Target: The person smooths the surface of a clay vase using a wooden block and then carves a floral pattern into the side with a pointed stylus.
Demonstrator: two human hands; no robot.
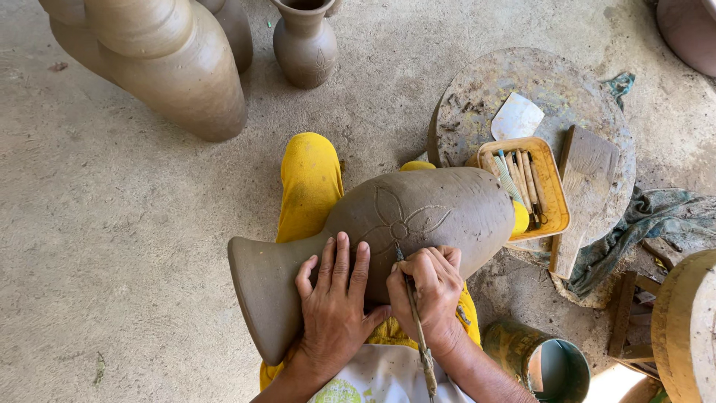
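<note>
While the big clay vase lies on its side across the person's lap, both hands are on it. The left hand is flat, with its fingers spread a little, and it presses on the vase where the neck meets the round body. The right hand is curled tight around a thin carving stick. The tip of the stick touches the clay just above the right hand's fingers, at the bottom of a flower shape scratched into the side of the vase. The wide mouth of the vase points out past the left hand. The person's legs in yellow trousers show under the vase.

Below and to the right of the right hand, a round metal can stands on the ground. Farther out past the right hand, an orange tray with small tools in it sits right by the bottom end of the vase. A wooden paddle lies beside the tray. Both rest on a round, dirty board, and a greyish cloth lies next to it.

Far beyond the left hand, more clay pots stand on the grey floor: one huge pot and a small vase.
</note>
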